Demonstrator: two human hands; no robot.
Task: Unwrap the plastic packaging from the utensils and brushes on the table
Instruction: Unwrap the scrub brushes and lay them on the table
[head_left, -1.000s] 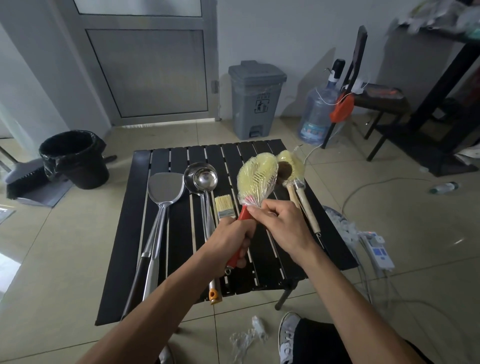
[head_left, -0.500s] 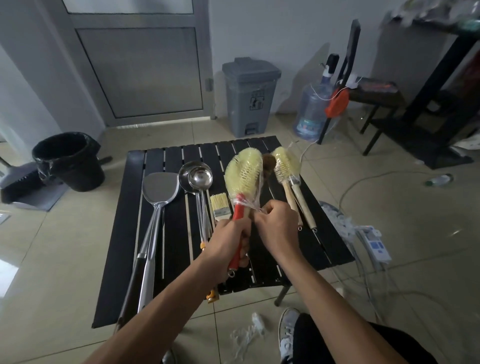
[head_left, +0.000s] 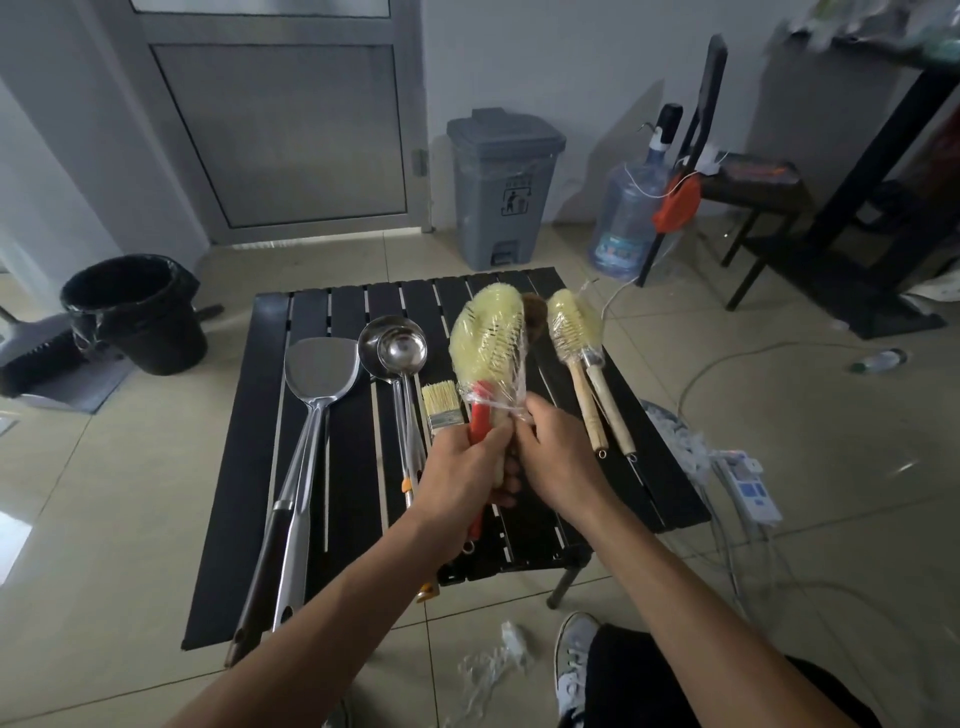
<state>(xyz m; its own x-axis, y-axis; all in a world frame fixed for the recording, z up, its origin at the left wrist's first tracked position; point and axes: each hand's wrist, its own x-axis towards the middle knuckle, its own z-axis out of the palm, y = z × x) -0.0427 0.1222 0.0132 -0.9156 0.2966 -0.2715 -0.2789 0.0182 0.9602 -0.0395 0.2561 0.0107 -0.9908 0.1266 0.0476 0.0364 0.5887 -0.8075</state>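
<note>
Now, left to right across the scene:

Tabletop (head_left: 244, 467): a black slatted surface carrying the unwrapped metal tools on its left half.
Spatula (head_left: 319, 371): lies flat at the left, bare of plastic as far as can be seen.
Ladles (head_left: 395, 345): two bowls nested side by side just right of the spatula, handles running toward the person.
Paintbrush (head_left: 441, 405): small, flat, lying between the ladles and the hands.
Left hand (head_left: 462, 467): its grip is wrapped closed around the red handle of the big brush, holding it up off the tabletop.
Big brush (head_left: 488, 338): yellow head upright above the hands, still sheathed in clear plastic wrap (head_left: 511, 364).
Right hand (head_left: 558, 457): fingertips pinched tight on the gathered neck of the wrap where head meets handle.
Pair of brushes (head_left: 574, 322): wooden-handled, lying on the right of the tabletop, heads apparently still wrapped.
Floor scraps (head_left: 493, 670): crumpled plastic near the shoe.
Step in hand: likely loosening the wrap at the neck of the big brush.
Next move: probably needs the knotted end torn or untwisted, then the sleeve drawn up off the bristles while the left hand holds the handle steady.
</note>
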